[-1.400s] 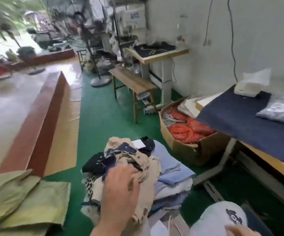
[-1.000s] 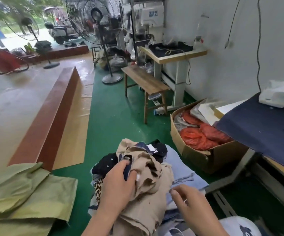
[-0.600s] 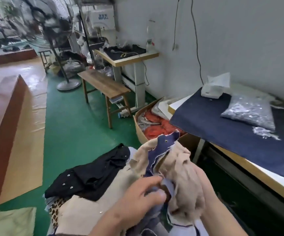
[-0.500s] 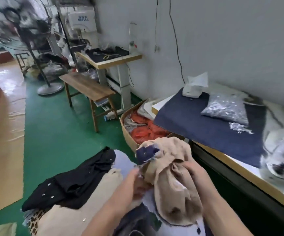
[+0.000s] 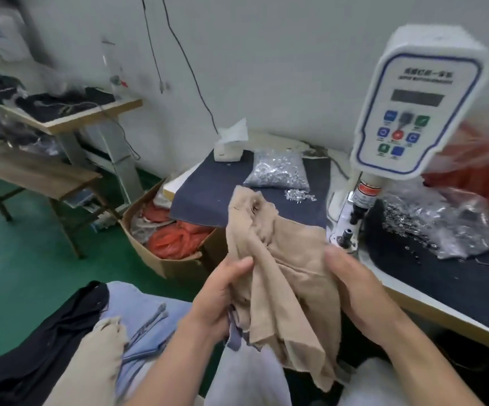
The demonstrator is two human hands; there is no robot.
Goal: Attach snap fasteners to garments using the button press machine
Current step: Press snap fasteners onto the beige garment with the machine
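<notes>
I hold a beige garment (image 5: 281, 268) up in front of me with both hands. My left hand (image 5: 219, 297) grips its lower left folds, thumb on top. My right hand (image 5: 351, 279) grips its right side, fingers hidden behind the cloth. The white button press machine (image 5: 413, 112) with a blue-rimmed control panel stands at the right on the work table; its die post (image 5: 346, 237) is just beyond the garment's right edge. A clear bag of silver snap fasteners (image 5: 278, 169) lies on the dark blue cloth (image 5: 208, 197), with loose fasteners (image 5: 300, 196) beside it.
A pile of garments (image 5: 70, 341), black, blue and beige, lies at lower left. A cardboard box (image 5: 173, 247) with orange bags stands on the green floor. More bagged fasteners (image 5: 442, 224) and a red bag (image 5: 477, 165) lie right of the machine. A tissue box (image 5: 228, 148), a wooden bench (image 5: 38, 174) and a sewing table (image 5: 70, 112) stand further back.
I lifted the beige garment off the pile, took hold with my right hand too, and turned right; the button press machine has come into view.
</notes>
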